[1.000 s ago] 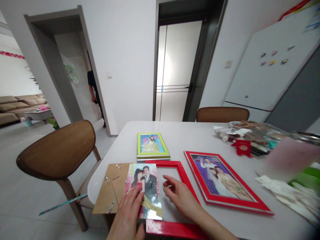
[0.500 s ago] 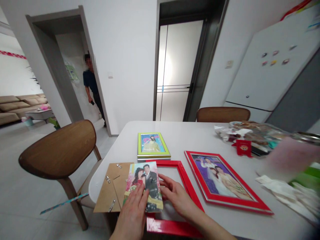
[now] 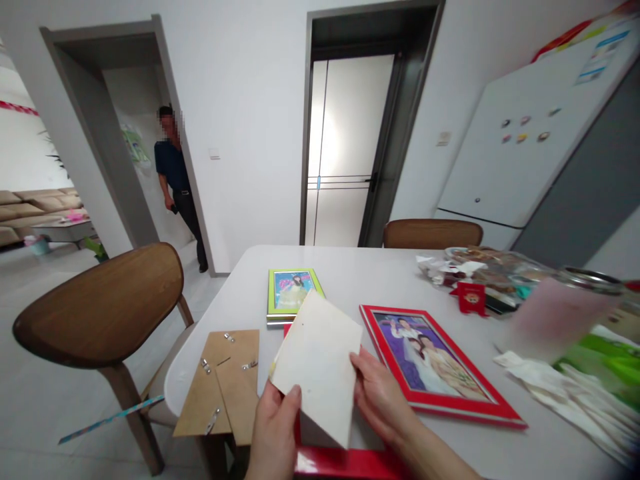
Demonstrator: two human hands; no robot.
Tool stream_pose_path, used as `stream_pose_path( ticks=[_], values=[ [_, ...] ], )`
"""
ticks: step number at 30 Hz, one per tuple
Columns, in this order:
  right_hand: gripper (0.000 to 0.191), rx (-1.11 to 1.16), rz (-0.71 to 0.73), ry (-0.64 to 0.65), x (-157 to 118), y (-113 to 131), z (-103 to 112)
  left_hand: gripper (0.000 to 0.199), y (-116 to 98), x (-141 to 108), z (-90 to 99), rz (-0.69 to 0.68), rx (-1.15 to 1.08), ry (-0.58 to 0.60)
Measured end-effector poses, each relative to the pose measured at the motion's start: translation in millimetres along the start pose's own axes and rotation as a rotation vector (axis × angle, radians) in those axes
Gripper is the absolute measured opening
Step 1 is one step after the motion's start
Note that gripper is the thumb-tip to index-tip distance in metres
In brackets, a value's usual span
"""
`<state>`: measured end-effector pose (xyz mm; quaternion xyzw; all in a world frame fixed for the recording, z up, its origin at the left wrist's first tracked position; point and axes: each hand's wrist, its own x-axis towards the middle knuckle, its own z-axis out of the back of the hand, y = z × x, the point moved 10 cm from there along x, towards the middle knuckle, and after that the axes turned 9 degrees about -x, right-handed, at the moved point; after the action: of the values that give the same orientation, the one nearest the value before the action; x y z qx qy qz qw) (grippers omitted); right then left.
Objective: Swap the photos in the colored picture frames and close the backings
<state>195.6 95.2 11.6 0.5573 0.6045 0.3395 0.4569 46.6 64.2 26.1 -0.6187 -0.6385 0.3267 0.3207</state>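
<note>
A photo print [image 3: 320, 367], its plain white back facing up, is tilted above an open red frame [image 3: 345, 461]. My left hand [image 3: 277, 423] grips its lower left edge, thumb on top. At its right edge my right hand [image 3: 377, 393] pinches it. Left of the hands lies a brown backing board [image 3: 215, 387] with metal clips, reaching past the table edge. A green frame [image 3: 287, 293] with a picture lies behind the print. To the right is a red frame with a wedding picture [image 3: 435, 363].
On the right of the white table [image 3: 350, 267] are a pink jar [image 3: 560, 317], white gloves [image 3: 565, 393], a red card [image 3: 471, 298] and plastic bags [image 3: 500, 267]. Wooden chairs stand left [image 3: 105, 303] and behind [image 3: 433, 233]. A person [image 3: 173, 167] stands in the doorway.
The print has been lifted off the backing board and turned over, from picture side to white back. Both hands now hold its edges. The view has shifted slightly.
</note>
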Motion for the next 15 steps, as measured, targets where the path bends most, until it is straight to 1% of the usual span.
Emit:
stream_pose_path(
  ticks=[2, 4, 6, 8, 10, 11, 13, 15],
  values=[
    [0.031, -0.123, -0.035, 0.006, 2, 9, 16, 0.054, 3, 3, 8.5, 0.007, 0.147, 0.017],
    [0.035, -0.244, -0.088, 0.036, 4, 13, 27, 0.051, 1, 4, 15.7, -0.029, 0.431, 0.052],
    [0.040, -0.335, -0.100, 0.065, 6, 14, 32, 0.048, 0, 1, 11.8, -0.114, 0.746, 0.165],
    [0.043, -0.400, -0.086, 0.097, 9, 12, 29, 0.051, 6, -6, 1.2, -0.209, 0.984, 0.325],
    [0.046, -0.462, -0.064, 0.133, 13, 10, 22, 0.055, 15, -14, -6.8, -0.289, 1.134, 0.458],
    [0.046, -0.510, -0.049, 0.144, 15, 9, 18, 0.056, 19, -17, -9.2, -0.327, 1.188, 0.501],
    [0.044, -0.665, -0.008, 0.138, 20, 12, 15, 0.055, 22, -21, -12.5, -0.396, 1.265, 0.554],
    [0.041, -0.884, 0.058, 0.119, 23, 18, 14, 0.052, 21, -23, -15.3, -0.438, 1.323, 0.576]
  ],
)
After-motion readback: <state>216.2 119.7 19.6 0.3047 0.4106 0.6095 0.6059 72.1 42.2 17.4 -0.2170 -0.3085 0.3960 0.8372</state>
